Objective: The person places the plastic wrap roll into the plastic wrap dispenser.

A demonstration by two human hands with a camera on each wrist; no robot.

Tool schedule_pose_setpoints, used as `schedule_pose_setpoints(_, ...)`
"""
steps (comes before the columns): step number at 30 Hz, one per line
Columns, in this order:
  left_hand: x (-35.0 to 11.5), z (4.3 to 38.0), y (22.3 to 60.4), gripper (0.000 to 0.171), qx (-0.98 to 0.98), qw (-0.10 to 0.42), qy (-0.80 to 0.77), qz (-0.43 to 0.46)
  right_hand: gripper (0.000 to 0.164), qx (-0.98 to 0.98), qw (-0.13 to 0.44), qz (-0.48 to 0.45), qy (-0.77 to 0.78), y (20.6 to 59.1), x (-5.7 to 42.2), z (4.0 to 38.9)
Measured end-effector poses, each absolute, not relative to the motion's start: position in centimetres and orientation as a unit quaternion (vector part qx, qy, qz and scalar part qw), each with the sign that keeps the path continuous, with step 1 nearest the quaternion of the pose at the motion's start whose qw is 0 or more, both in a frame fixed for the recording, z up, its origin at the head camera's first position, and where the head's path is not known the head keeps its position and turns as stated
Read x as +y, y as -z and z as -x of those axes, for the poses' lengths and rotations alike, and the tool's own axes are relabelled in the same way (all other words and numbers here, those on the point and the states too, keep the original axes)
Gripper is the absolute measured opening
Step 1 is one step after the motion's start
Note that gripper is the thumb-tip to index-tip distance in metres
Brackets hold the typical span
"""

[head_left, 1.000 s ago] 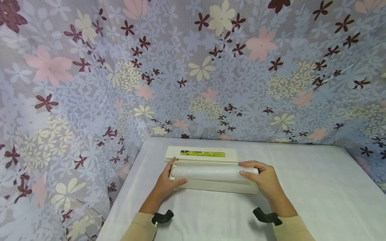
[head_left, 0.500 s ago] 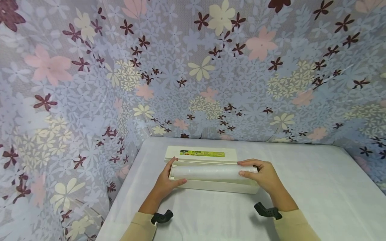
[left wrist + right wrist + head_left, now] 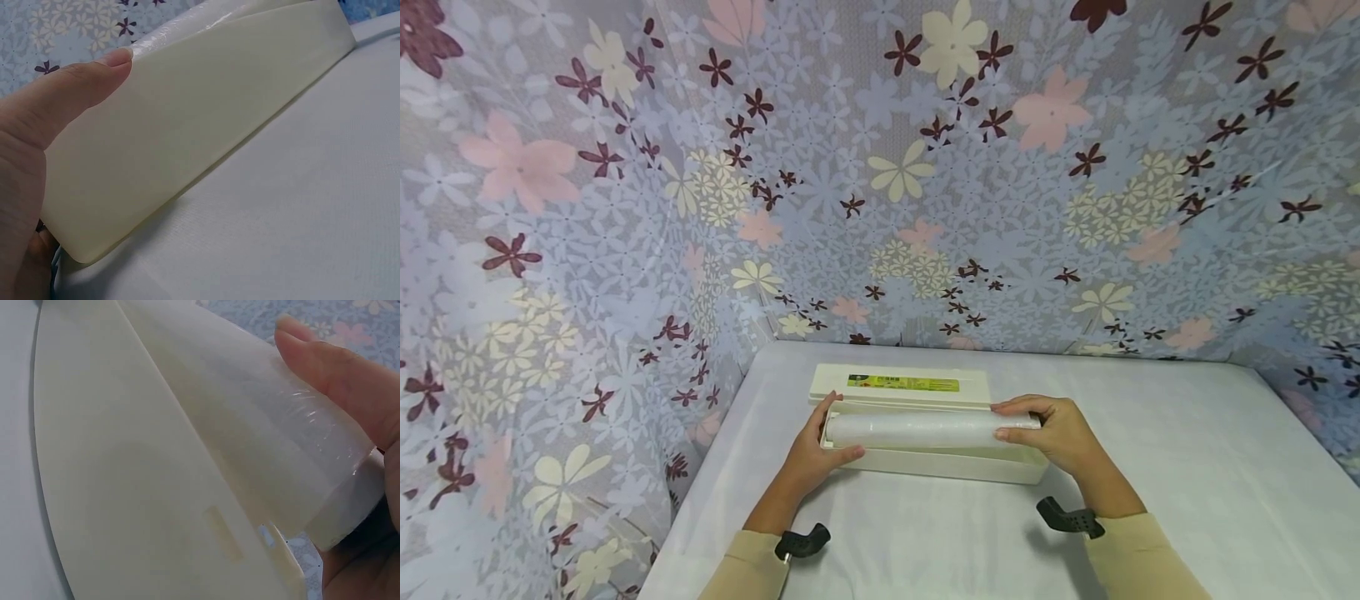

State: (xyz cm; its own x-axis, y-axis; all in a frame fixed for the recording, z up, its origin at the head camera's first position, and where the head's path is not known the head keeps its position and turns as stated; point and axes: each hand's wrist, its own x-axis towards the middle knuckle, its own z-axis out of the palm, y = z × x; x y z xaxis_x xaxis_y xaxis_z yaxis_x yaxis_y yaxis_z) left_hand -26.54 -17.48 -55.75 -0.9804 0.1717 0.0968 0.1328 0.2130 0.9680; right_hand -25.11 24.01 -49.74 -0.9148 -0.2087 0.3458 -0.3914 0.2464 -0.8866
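Observation:
A long cream plastic box [image 3: 925, 464] rests on the table with a roll of cling film [image 3: 917, 429] inside it. The roll's right end is raised over the box rim, while its left end sits low in the box. My left hand [image 3: 815, 450] grips the box's left end, thumb on the front wall [image 3: 206, 119]. My right hand [image 3: 1052, 429] holds the right end of the roll, its thumb along the film [image 3: 269, 419]. The fingers behind that end are mostly hidden.
Behind the box lies its cream lid [image 3: 902, 396] with a green and yellow label. A white cloth [image 3: 1187, 442] covers the table. Floral fabric [image 3: 880, 208] hangs along the back and left sides. Each wrist carries a black camera mount [image 3: 803, 542].
The right end of the roll has risen slightly with my right hand, and more of the box's right inside shows. My right forearm has shifted a little right. The left hand has hardly moved.

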Motion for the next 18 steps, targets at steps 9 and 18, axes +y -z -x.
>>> schedule_pose_setpoints(9, -17.60, 26.59, 55.81, 0.111, 0.781, 0.018, -0.617, -0.101, 0.031, -0.790, 0.077, -0.199, -0.575, 50.00, 24.23, 25.33)
schedule_pose_setpoints(18, -17.63, 26.54, 55.83, 0.112, 0.780, 0.016, -0.615, -0.111, 0.032, -0.788, 0.068, -0.203, -0.577, 50.26, 24.34, 25.41)
